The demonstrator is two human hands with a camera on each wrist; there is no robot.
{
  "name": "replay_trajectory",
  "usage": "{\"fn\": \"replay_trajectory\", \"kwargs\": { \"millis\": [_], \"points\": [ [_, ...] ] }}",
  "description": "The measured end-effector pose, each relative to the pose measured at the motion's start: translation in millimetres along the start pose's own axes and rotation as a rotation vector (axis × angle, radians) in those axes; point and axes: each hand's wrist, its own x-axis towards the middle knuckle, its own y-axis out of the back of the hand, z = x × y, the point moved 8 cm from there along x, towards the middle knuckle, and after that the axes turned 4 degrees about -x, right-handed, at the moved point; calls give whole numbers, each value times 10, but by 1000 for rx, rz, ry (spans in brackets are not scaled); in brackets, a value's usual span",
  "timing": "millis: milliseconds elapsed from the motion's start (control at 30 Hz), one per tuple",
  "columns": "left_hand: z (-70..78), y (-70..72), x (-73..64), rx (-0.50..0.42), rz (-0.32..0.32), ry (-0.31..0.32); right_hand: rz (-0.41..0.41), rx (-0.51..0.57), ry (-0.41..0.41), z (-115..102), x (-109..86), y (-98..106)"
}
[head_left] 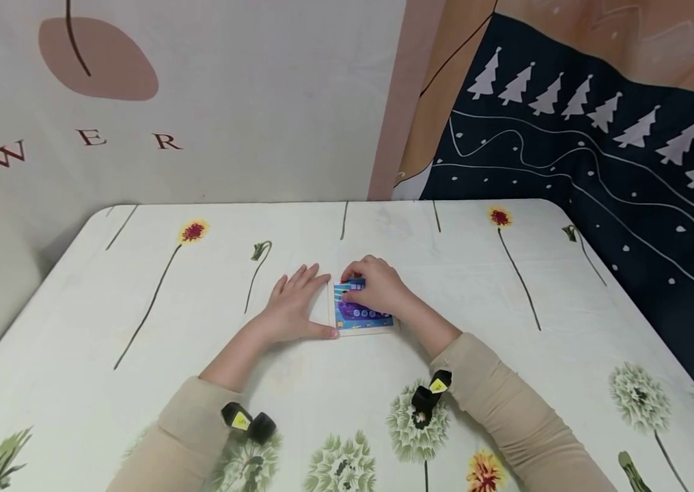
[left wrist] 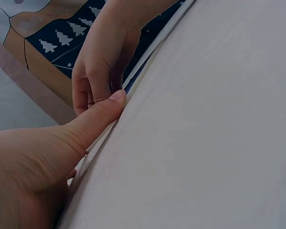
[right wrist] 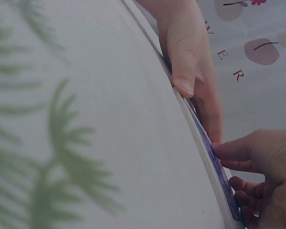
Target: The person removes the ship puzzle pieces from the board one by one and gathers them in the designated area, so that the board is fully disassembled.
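Observation:
In the head view a small, square picture puzzle in blue and purple with a pale frame lies flat on the table. My left hand is at its left side, fingers spread. The left thumb touches the frame's near left corner, and the fingertips reach the far left corner. Over the upper part is my right hand, which pinches a dark blue puzzle piece between thumb and fingers at the far edge. In the right wrist view the right thumb meets the picture's surface. The right hand hides the picture's upper right.
A white cloth printed with flowers and dandelions covers the table. Behind it hangs a pale curtain with letters, and a dark blue cloth with white trees drapes at the right. Both beige sleeves carry black wrist cameras.

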Motion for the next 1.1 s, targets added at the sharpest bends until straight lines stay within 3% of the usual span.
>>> {"fn": "replay_trajectory", "kwargs": {
  "millis": [367, 667, 933, 1100],
  "points": [
    [11, 11, -1, -6, -1, 1, -12, 1, -49, -21, -2, -7],
    [25, 20, -10, -20, 4, -5, 46, 41, -21, -39, -36, 12],
    [5, 9, -10, -24, -3, 2, 100, 190, -64, 23, -68, 4],
    [1, 6, -4, -19, -10, 7, 133, 271, -40, 42, -79, 17]
  ]
}}
